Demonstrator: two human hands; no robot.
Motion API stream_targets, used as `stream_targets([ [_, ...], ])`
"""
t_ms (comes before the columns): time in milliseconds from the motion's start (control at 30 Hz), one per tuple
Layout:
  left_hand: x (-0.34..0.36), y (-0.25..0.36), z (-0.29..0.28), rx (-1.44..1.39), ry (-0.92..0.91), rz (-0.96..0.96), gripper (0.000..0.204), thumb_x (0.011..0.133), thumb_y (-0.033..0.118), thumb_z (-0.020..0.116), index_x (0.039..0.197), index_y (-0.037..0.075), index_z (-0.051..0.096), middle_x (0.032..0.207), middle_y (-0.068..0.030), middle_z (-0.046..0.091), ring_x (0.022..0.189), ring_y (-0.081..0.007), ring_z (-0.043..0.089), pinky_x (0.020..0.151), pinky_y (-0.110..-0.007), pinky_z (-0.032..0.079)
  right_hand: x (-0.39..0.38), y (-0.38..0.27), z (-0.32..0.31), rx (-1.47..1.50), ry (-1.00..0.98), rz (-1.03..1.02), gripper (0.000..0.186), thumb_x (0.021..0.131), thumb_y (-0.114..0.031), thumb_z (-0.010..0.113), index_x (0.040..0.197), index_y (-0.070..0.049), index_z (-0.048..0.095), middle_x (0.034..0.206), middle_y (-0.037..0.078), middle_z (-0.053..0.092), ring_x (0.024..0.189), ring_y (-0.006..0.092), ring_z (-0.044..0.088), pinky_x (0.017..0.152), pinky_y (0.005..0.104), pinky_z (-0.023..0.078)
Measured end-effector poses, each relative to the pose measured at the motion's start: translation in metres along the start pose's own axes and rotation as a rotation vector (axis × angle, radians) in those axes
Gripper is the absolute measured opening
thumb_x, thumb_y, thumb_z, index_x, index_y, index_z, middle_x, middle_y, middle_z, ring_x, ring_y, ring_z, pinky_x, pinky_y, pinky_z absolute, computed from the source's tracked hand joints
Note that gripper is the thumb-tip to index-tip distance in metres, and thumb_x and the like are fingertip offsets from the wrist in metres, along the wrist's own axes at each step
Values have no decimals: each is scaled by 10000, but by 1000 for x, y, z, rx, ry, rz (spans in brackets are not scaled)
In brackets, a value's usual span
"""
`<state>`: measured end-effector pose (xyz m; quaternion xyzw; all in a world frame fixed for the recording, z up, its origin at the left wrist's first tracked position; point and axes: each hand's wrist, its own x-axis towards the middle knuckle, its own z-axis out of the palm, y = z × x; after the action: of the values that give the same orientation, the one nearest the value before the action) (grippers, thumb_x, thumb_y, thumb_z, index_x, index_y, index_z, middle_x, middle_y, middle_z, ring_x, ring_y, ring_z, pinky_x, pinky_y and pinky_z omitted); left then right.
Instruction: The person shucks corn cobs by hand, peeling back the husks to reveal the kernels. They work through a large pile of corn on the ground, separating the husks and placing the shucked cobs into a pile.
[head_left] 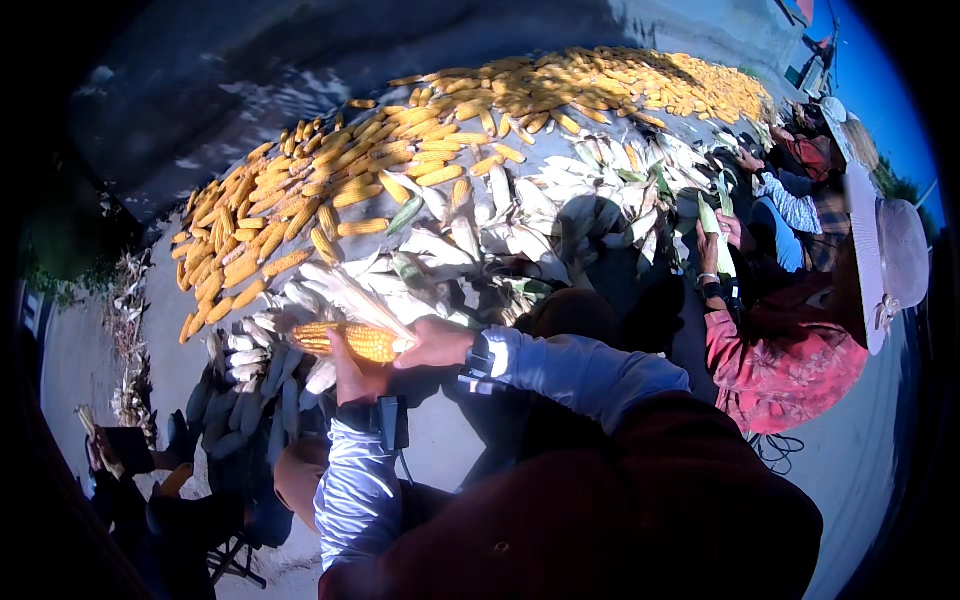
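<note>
A yellow ear of corn [372, 344] lies level in front of me, its kernels bare and its pale husk [360, 300] peeled back toward its right end. My left hand [354, 375] grips the ear around its middle from below. At the right end, my right hand [440, 344] is closed around the base of the ear, where the husk gathers; its fingertips are partly hidden. Just beyond both hands spreads a heap of unpeeled, whitish corn ears [430, 255]. Several more husk-covered ears [245, 400] lie to the left of my left hand, in shade.
A long pile of bare yellow cobs [330, 180] curves across the far ground. On my right sits a person in a red patterned top [770, 350], hands on a green-husked ear [712, 240], with others beyond. Another person's hand [105, 450] shows at lower left. Black cord [778, 452] lies at right.
</note>
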<state>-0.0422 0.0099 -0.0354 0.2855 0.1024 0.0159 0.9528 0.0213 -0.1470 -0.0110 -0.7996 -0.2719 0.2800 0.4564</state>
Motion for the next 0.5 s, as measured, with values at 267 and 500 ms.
stream_targets([
  [267,-3,6,-29,310,282,-133,590,794,549,574,1117,74,443,1101,-102,485,1043,-256,488,952,-455,337,4,8,-38,27,38,-62,447,637,-314,718,914,25,627,694,113,615,612,186,567,586,300,454],
  [500,0,-6,1,1692,310,780,878,604,170,805,1318,44,310,1259,-193,381,1168,-350,370,990,-414,310,-10,-8,-59,272,-82,125,306,721,-203,707,939,3,643,741,16,608,606,85,512,531,234,381],
])
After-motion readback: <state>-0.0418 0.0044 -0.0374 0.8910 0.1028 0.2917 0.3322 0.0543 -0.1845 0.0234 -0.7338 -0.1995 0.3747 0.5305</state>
